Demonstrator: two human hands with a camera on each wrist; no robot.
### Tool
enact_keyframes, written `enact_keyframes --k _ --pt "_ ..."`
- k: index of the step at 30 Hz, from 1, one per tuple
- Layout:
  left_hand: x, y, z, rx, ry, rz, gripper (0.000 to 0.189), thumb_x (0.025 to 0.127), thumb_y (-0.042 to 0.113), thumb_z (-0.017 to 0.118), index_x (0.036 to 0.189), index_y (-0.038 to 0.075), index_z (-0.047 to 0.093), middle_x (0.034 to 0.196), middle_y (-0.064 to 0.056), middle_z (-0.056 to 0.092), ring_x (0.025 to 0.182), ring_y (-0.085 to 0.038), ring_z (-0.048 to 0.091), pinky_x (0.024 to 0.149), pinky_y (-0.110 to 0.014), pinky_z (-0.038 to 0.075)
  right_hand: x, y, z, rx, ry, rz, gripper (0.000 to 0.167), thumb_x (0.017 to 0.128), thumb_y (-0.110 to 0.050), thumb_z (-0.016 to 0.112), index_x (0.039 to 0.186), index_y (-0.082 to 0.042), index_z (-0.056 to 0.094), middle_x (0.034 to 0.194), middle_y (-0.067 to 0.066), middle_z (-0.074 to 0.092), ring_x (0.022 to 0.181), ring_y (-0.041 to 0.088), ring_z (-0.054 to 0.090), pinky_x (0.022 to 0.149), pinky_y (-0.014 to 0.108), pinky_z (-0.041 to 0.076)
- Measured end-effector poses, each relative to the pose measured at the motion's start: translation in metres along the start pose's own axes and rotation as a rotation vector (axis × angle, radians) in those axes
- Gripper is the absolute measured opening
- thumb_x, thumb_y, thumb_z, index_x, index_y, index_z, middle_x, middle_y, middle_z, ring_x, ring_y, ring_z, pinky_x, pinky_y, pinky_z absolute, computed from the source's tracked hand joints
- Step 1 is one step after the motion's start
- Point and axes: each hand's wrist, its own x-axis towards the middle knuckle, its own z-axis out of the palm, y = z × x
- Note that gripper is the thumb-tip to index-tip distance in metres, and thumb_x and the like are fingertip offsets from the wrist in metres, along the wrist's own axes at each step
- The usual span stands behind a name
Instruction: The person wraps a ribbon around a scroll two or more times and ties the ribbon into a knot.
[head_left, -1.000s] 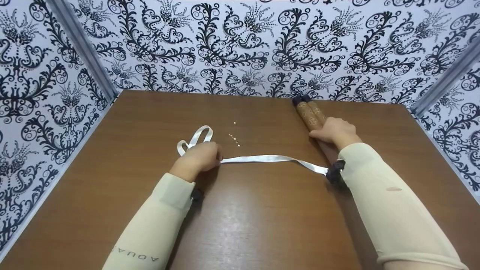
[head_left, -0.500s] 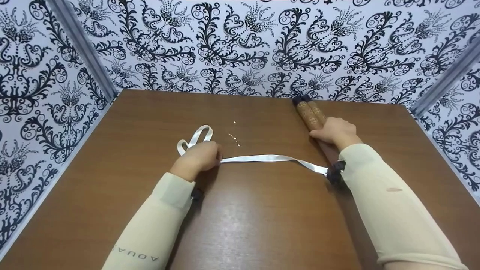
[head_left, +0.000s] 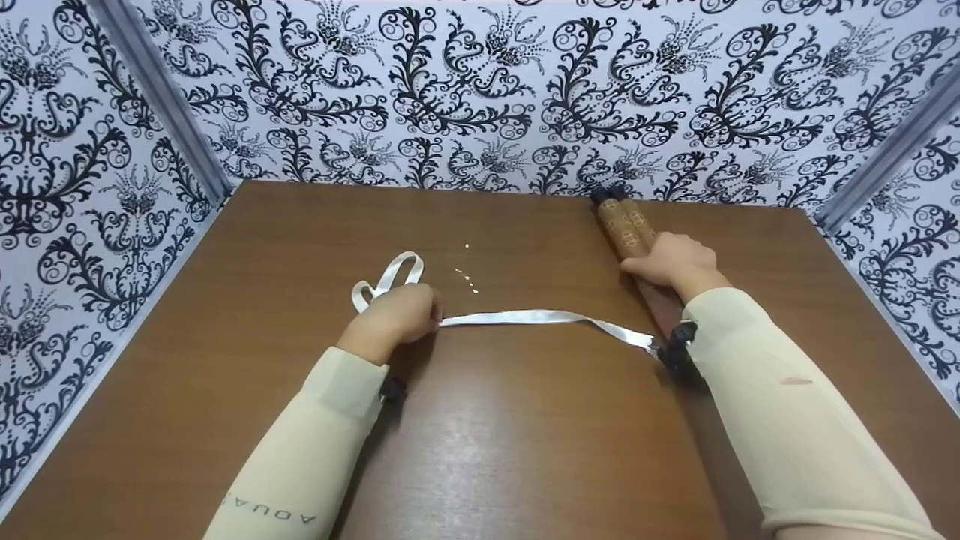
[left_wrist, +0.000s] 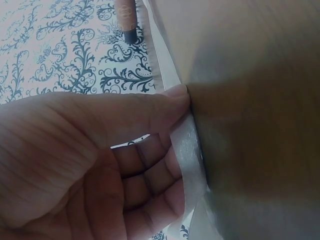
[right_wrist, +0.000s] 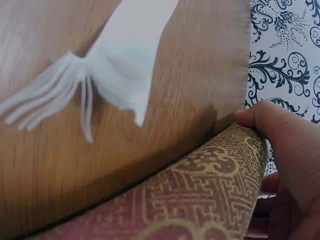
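In the head view a white ribbon (head_left: 525, 317) runs across the wooden table, with loose loops beyond my left hand (head_left: 394, 319). In the left wrist view, thumb and fingers of the left hand pinch the ribbon (left_wrist: 187, 150). Its other end, frayed into threads, lies on the wood in the right wrist view as a ribbon end (right_wrist: 125, 70). My right hand (head_left: 675, 262) grips a rolled scroll (head_left: 622, 229) with gold patterns and dark end knobs. It has two rolls side by side. The right wrist view shows the thumb on top of the patterned scroll (right_wrist: 200, 185), fingers partly hidden beneath.
Small white specks (head_left: 466, 277) lie on the table (head_left: 480, 420) between the hands. A patterned wall (head_left: 480, 90) borders the back edge, close to the scroll's knobs. More patterned panels stand at left and right.
The scroll and right hand have shifted slightly to the right, uncovering a bit more of the ribbon's frayed end. My left hand keeps its pinch on the ribbon, nearly still.
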Motion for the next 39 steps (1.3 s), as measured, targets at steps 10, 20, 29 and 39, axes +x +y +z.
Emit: enact_keyframes --k 10,20,29,39 --pt "-0.002 -0.001 -0.002 -0.006 0.007 0.013 0.012 0.087 0.001 0.064 0.089 0.008 0.074 0.088 -0.006 0.071 0.075 -0.019 0.057 0.071 -0.036 0.050 -0.005 0.002 -0.008 0.044 0.008 -0.010 0.076 0.088 -0.066 0.061 0.119 0.004 0.059 0.108 0.026 0.064 0.091 0.040 0.062 0.074 0.052 0.051" --pt "-0.002 0.001 -0.005 0.002 0.009 0.028 0.011 0.087 0.000 0.064 0.087 0.007 0.073 0.082 -0.004 0.067 0.072 -0.019 0.054 0.068 -0.033 0.047 -0.016 -0.002 -0.025 0.093 0.013 -0.023 0.085 0.087 -0.074 0.059 0.120 0.004 0.057 0.107 0.025 0.065 0.091 0.039 0.063 0.075 0.051 0.051" --pt "-0.001 0.000 -0.005 -0.007 0.004 0.056 0.032 0.083 -0.004 0.060 0.061 0.016 0.048 0.062 0.005 0.041 0.062 -0.014 0.038 0.057 -0.028 0.031 -0.025 -0.017 -0.033 0.148 0.017 -0.059 0.083 0.089 -0.068 0.062 0.125 0.006 0.053 0.110 0.025 0.063 0.098 0.042 0.064 0.082 0.056 0.052" --pt "-0.003 0.002 -0.004 -0.008 0.016 0.054 0.025 0.082 -0.004 0.060 0.064 0.013 0.055 0.066 0.003 0.047 0.065 -0.016 0.042 0.060 -0.029 0.034 -0.035 -0.040 -0.036 0.188 0.002 -0.094 0.089 0.087 -0.071 0.064 0.127 0.008 0.050 0.110 0.024 0.063 0.099 0.042 0.065 0.087 0.057 0.054"
